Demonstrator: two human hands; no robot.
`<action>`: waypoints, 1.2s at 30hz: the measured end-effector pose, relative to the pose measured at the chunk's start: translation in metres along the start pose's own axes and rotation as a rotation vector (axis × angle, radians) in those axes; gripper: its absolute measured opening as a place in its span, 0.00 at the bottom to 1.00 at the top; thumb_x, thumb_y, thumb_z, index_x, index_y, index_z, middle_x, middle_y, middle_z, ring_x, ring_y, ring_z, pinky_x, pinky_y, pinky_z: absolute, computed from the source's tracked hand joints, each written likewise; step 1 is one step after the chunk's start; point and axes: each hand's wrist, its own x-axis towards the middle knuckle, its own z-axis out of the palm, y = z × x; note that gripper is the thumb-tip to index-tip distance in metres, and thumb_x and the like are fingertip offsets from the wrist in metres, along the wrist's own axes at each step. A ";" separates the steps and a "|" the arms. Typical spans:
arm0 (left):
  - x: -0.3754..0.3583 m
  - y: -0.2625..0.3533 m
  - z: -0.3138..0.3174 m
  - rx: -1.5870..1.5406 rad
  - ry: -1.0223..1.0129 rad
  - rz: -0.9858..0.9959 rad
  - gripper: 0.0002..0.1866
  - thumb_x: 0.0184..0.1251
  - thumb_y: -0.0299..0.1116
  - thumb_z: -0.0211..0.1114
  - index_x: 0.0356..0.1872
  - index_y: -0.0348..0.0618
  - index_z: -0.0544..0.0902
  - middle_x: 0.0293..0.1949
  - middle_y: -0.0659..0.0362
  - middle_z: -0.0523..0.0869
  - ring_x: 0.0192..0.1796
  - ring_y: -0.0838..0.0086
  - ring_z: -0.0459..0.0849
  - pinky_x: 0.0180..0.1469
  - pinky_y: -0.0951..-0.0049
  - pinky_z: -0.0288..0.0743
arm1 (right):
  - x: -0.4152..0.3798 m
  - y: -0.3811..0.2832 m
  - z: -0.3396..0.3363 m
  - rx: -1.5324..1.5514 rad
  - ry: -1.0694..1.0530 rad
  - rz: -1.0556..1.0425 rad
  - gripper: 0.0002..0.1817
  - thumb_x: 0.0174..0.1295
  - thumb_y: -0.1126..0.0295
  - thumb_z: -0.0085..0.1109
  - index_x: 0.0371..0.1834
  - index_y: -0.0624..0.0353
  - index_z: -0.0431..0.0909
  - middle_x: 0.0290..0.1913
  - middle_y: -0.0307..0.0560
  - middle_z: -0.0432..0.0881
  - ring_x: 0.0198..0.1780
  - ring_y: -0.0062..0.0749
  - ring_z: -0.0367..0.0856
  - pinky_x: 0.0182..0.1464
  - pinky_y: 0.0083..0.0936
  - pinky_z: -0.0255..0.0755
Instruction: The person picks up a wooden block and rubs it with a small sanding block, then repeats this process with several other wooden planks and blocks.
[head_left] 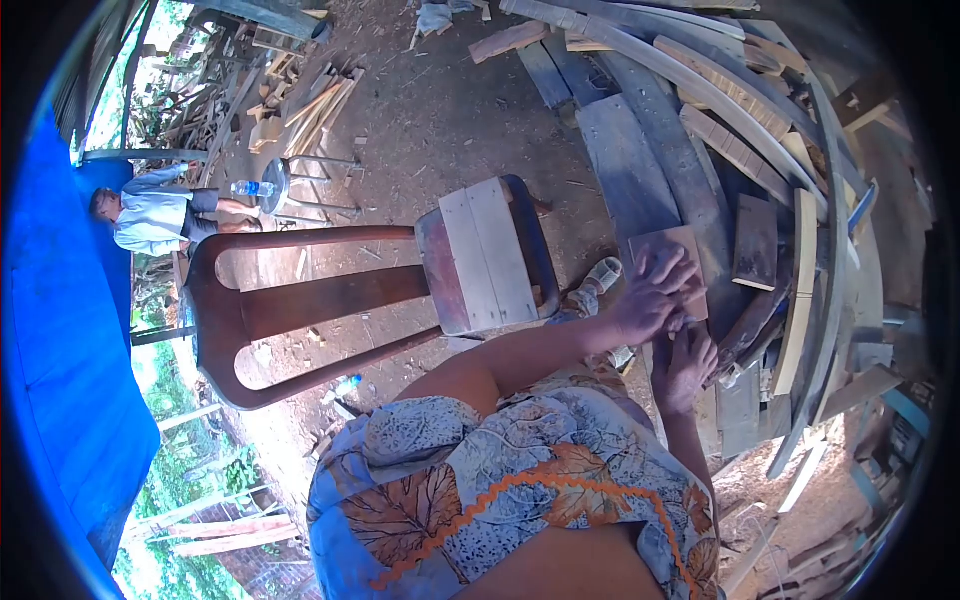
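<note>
The view is turned sideways. My left hand (658, 290) lies over a small reddish-brown wooden board (688, 242), its fingers bent against the face and edge. Close by, my right hand (688, 368) meets the board's near edge with curled fingers. What the right fingertips grip is hidden where the two hands come together. Beneath the board are long, dark, worn planks (630, 150). A separate brown wood block (755, 240) rests just beyond my hands.
A wooden chair (335, 295) with a tall slatted back stands beside me, pale boards (488, 255) on its seat. Long timber strips (805, 290) crowd the far side. Farther off are a person (160, 215), a stool (275, 187) holding a water bottle, and scrap wood (320, 110).
</note>
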 end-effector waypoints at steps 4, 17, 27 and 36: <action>0.033 -0.050 -0.018 0.252 0.100 0.055 0.28 0.66 0.51 0.58 0.67 0.59 0.75 0.76 0.57 0.61 0.80 0.57 0.48 0.74 0.35 0.31 | 0.057 -0.016 0.019 0.043 -0.010 0.017 0.23 0.65 0.55 0.57 0.56 0.60 0.76 0.51 0.52 0.73 0.50 0.51 0.70 0.52 0.45 0.62; -0.004 -0.002 -0.025 0.217 0.001 -0.013 0.27 0.72 0.51 0.55 0.69 0.58 0.73 0.73 0.58 0.66 0.77 0.58 0.55 0.71 0.35 0.45 | 0.004 -0.016 0.002 0.139 -0.017 0.010 0.26 0.57 0.62 0.62 0.57 0.62 0.75 0.50 0.53 0.70 0.50 0.49 0.69 0.49 0.42 0.63; 0.051 -0.064 -0.034 0.306 -0.001 -0.034 0.27 0.75 0.54 0.48 0.71 0.60 0.70 0.73 0.57 0.66 0.76 0.53 0.57 0.71 0.34 0.44 | 0.081 -0.023 0.029 0.189 0.133 0.013 0.25 0.50 0.66 0.65 0.53 0.60 0.78 0.52 0.52 0.71 0.52 0.49 0.69 0.53 0.44 0.64; 0.040 -0.037 -0.032 0.338 -0.042 -0.040 0.29 0.76 0.56 0.44 0.75 0.62 0.64 0.74 0.56 0.65 0.76 0.54 0.57 0.70 0.34 0.45 | 0.061 -0.011 0.015 0.183 0.084 0.013 0.25 0.51 0.63 0.64 0.54 0.60 0.77 0.51 0.50 0.71 0.52 0.46 0.69 0.52 0.42 0.64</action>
